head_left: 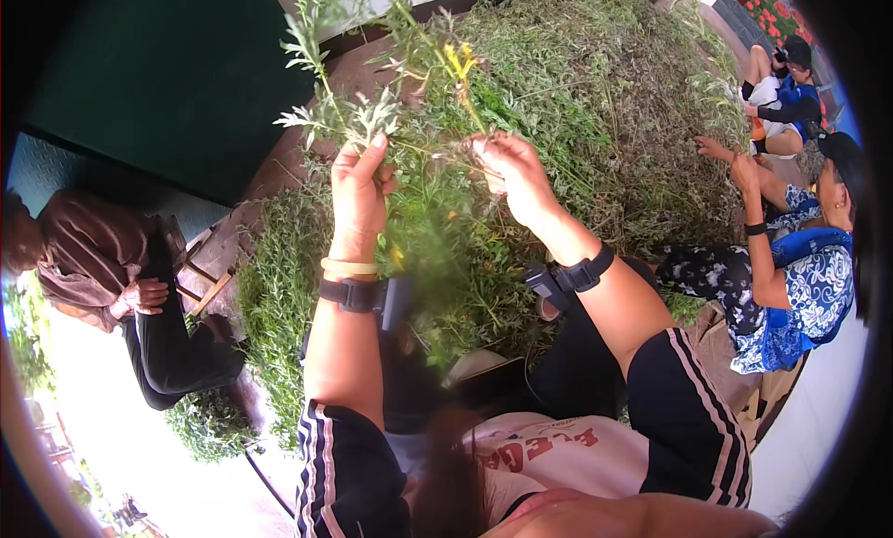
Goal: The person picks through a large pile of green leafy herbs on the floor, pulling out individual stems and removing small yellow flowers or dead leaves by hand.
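Both arms reach forward over a large heap of cut leafy plants (595, 92). My left hand (359, 189) is closed, thumb and fingers pinching a leafy stem (321, 73) with pale green, jagged leaves that rises above it. Across from it, my right hand (517, 177) grips a second stem (430, 43), which carries some yellowed leaves and leans up to the left. A thin piece of stalk stretches between the two hands. Fingertips of the right hand are partly hidden by bits of plant.
At right sits a person in a blue patterned top (819, 268), hands held over the heap's edge. Farther back is another seated person (791, 106). A person in brown (98, 250) sits at left by a dark green panel (158, 82). More greenery (279, 296) lies along the left.
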Demonstrator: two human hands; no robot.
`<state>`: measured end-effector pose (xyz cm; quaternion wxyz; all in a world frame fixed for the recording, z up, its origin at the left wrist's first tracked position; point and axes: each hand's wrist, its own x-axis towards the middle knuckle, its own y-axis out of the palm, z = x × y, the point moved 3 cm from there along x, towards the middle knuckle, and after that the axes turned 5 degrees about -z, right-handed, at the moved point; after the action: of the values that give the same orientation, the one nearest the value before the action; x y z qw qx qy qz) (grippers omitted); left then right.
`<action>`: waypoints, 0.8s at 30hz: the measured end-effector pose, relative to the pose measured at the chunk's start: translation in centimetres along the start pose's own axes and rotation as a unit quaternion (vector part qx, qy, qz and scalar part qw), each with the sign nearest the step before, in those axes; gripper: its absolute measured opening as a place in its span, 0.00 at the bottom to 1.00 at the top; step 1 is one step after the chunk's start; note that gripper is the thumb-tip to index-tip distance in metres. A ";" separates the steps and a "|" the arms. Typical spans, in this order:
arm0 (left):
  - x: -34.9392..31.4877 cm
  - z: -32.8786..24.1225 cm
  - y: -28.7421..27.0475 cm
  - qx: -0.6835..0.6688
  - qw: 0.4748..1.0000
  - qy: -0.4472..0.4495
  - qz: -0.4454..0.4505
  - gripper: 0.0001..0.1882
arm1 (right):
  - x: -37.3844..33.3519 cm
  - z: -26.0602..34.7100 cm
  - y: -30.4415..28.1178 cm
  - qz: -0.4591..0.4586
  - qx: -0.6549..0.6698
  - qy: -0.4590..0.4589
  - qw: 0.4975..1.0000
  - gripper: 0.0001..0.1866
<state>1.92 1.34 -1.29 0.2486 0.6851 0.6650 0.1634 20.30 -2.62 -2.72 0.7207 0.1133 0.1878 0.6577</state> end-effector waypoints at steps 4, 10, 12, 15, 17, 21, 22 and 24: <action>0.7 -1.3 -1.4 -0.032 0.999 0.032 -0.030 0.05 | 0.5 1.8 -1.5 -0.035 -0.026 -0.054 0.998 0.07; 0.4 -3.6 -2.9 -0.005 0.998 0.057 -0.036 0.02 | 1.1 4.6 -3.8 -0.088 0.003 -0.139 0.986 0.07; 0.4 -3.3 -3.3 0.132 0.991 0.014 -0.025 0.02 | 0.8 5.2 -4.1 -0.100 -0.005 -0.144 0.985 0.08; -0.5 -3.0 -3.1 0.325 0.945 -0.037 -0.004 0.09 | 0.5 5.3 -3.3 -0.063 0.016 -0.137 0.988 0.10; -1.1 -2.9 -2.7 0.314 0.949 -0.019 0.010 0.14 | 0.6 5.1 -3.1 -0.053 0.014 -0.142 0.988 0.12; -1.1 -2.4 -2.3 0.223 0.974 -0.015 0.024 0.16 | 0.4 5.1 -2.8 -0.046 -0.051 -0.148 0.987 0.11; -1.2 -2.4 -2.1 0.205 0.978 -0.039 0.010 0.15 | 0.5 4.8 -2.6 -0.062 -0.057 -0.117 0.989 0.09; -1.5 -2.3 -1.3 0.184 0.979 -0.079 -0.036 0.11 | 0.6 4.1 -1.9 -0.046 -0.062 -0.112 0.991 0.08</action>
<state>-0.52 0.14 0.01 0.1757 0.7057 0.6859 -0.0253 23.80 -1.88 0.08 0.7725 0.1320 0.0700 0.6172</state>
